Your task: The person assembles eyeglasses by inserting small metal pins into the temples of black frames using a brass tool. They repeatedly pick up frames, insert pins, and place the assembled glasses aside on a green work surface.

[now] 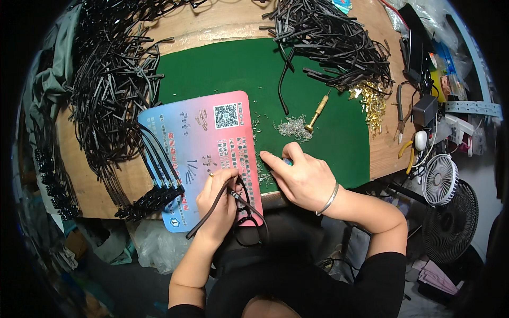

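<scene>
My left hand (216,208) is closed around a pair of dark eyeglasses (247,243) near the table's front edge. One dark temple arm (203,216) slants down and left across that hand. The eyeglass rims hang at the lower right of a pink and blue printed mat (204,132). My right hand (305,180) is curled over small loose screws (264,175), its fingertips close to them. A small blue-ended object (288,161) shows between its fingers, most of it hidden by the hand. Farther off lies another heap of tiny screws (295,128) beside a brass screwdriver (319,112).
A green mat (344,151) covers the table's middle. Dark temple arms (331,45) are heaped at the far right, more (108,90) at the left. Several assembled frames (156,199) lie left of the printed mat. Gold pieces (374,106), pliers (401,114) and a white fan (440,180) are rightward.
</scene>
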Tool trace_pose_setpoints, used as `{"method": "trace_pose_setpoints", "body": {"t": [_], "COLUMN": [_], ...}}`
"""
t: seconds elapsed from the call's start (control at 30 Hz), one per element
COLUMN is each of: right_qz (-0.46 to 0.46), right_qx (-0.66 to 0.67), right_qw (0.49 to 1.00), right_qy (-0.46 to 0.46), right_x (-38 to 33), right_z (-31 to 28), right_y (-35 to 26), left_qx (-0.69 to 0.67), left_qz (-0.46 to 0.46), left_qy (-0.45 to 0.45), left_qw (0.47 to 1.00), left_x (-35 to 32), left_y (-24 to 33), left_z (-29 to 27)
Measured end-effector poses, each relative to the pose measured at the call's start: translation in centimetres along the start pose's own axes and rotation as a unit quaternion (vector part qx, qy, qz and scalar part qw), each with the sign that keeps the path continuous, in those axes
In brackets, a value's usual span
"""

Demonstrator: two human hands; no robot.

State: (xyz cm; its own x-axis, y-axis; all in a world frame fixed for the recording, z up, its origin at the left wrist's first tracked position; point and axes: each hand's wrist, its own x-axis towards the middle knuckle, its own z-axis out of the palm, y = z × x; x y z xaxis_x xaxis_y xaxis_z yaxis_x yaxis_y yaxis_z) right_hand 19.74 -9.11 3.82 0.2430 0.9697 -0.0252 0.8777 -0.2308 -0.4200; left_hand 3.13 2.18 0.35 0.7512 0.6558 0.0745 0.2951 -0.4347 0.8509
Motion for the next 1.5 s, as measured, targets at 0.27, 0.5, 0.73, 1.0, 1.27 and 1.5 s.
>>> {"method": "trace_pose_setpoints", "body": {"t": [0.27,0.5,0.73,1.0,1.27,1.5], "right_qz": [-0.011,-0.008,-0.007,-0.036,-0.047,-0.161], "right_qx": [-0.032,-0.052,-0.001,0.186,0.206,0.054], "right_qw": [0.999,0.999,1.000,0.978,0.971,0.982], "right_qy": [0.009,0.005,-0.010,-0.088,-0.112,-0.088], "right_x": [0.1,0.2,0.4,-0.4,0.2,1.4], "right_z": [0.5,0.5,0.1,-0.1,0.5,0.0], "right_y": [-0.2,-0.3,0.3,-0.2,0.4,1.2], "left_qx": [-0.021,-0.029,-0.037,-0.050,-0.031,0.000], "left_qz": [0.006,-0.012,-0.006,0.030,0.048,0.078], "left_qy": [0.003,0.004,-0.018,-0.102,-0.078,-0.074], "left_qw": [1.000,1.000,0.999,0.993,0.995,0.994], "left_x": [0.2,0.4,0.5,1.8,1.6,1.7], "left_y": [0.1,0.5,0.3,0.1,0.0,-0.3], "left_z": [0.2,0.5,0.6,-0.7,-0.4,-0.3]}}
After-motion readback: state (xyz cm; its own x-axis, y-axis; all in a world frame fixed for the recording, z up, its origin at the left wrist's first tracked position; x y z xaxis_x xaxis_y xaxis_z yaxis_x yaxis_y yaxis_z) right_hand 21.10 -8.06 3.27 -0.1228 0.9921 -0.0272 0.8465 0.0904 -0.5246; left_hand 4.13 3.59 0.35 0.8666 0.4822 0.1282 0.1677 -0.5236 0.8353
